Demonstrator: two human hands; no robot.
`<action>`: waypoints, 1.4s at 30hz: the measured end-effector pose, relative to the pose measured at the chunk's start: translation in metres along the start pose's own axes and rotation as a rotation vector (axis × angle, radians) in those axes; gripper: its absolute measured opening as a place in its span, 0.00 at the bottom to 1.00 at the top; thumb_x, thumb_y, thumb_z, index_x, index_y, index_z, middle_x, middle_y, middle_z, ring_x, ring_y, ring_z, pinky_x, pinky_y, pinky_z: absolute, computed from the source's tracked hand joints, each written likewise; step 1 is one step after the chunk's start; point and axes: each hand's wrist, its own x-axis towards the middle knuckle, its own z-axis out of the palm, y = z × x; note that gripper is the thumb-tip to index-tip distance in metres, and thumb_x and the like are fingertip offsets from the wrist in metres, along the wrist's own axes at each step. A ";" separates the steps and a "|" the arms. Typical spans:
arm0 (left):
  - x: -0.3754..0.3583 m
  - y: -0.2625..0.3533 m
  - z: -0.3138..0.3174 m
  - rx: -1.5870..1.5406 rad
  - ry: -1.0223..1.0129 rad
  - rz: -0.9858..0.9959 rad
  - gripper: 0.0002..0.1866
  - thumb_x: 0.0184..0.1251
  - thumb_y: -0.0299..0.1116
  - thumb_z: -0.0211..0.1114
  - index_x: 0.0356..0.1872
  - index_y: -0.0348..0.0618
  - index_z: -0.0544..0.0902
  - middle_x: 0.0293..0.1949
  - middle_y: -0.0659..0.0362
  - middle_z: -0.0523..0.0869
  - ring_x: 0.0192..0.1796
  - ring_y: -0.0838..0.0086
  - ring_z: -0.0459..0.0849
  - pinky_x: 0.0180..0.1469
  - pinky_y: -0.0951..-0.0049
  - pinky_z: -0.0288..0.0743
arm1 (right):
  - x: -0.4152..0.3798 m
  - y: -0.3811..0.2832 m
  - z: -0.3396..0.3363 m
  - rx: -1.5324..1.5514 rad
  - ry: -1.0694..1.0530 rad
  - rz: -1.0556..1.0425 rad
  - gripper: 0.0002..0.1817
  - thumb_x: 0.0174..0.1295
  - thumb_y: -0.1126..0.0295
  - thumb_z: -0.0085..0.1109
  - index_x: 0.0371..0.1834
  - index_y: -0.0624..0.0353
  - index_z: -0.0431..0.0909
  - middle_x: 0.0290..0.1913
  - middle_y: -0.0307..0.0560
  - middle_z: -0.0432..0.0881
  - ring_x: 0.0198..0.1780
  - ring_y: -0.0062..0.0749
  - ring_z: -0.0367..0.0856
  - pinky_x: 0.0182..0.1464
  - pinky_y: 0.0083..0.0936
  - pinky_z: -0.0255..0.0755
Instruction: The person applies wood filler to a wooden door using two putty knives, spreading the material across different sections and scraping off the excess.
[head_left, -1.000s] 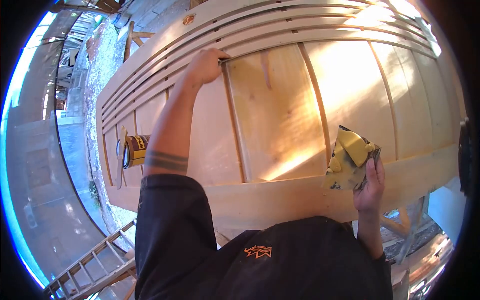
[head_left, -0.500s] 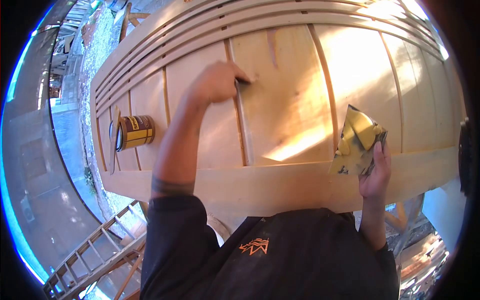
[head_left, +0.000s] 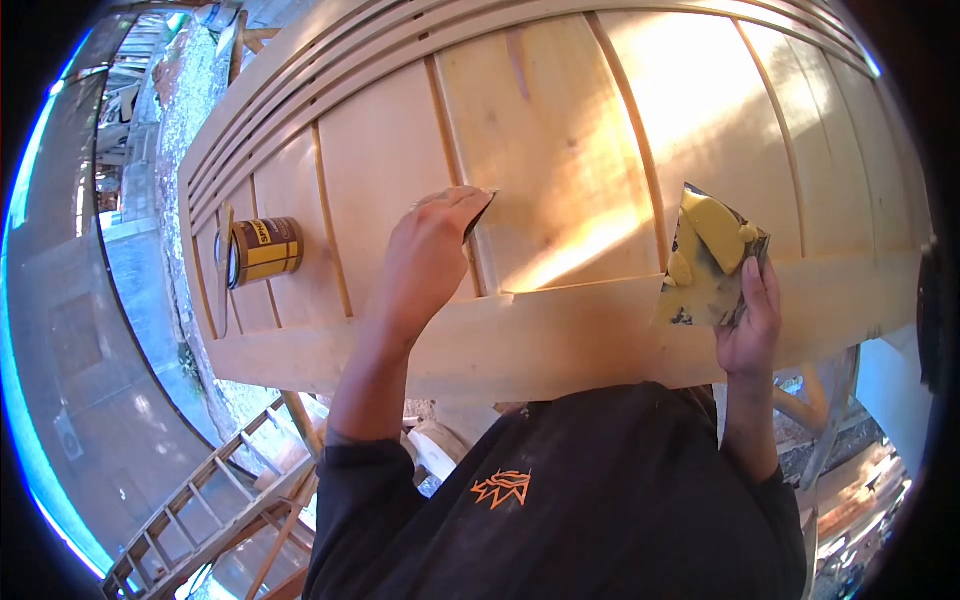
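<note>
Scraper blade [head_left: 478, 215] mostly behind fingers [head_left: 440, 215]; can label [head_left: 268, 250] unreadable

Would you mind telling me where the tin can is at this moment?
In the head view, the tin can lies on its side at the left end of the wooden door, left of the left hand and apart from it.

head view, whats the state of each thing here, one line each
left hand: pressing a small scraper into a groove of the door
right hand: holding a board of yellow filler
wooden door: lying flat, bare wood
can: on its side on the door
</note>
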 end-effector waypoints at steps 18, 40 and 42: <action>0.022 -0.022 0.000 -0.018 -0.253 0.086 0.19 0.50 0.18 0.53 0.44 0.39 0.83 0.45 0.47 0.83 0.48 0.51 0.80 0.52 0.59 0.73 | -0.011 -0.006 -0.012 -0.025 0.029 -0.027 0.22 0.72 0.67 0.40 0.66 0.66 0.60 0.62 0.50 0.71 0.63 0.35 0.70 0.64 0.34 0.66; -0.008 0.022 -0.004 -0.042 -0.276 0.015 0.24 0.46 0.11 0.50 0.47 0.36 0.82 0.48 0.45 0.82 0.52 0.55 0.81 0.57 0.65 0.72 | -0.014 -0.003 -0.014 0.047 0.097 -0.074 0.20 0.72 0.68 0.42 0.62 0.67 0.64 0.58 0.49 0.74 0.58 0.32 0.75 0.61 0.30 0.69; 0.023 0.005 -0.009 0.039 -0.229 -0.012 0.24 0.46 0.12 0.51 0.47 0.36 0.82 0.49 0.45 0.82 0.52 0.54 0.81 0.56 0.65 0.73 | -0.016 0.001 -0.016 0.042 0.088 -0.088 0.20 0.72 0.68 0.42 0.62 0.67 0.64 0.57 0.49 0.75 0.58 0.32 0.75 0.61 0.30 0.69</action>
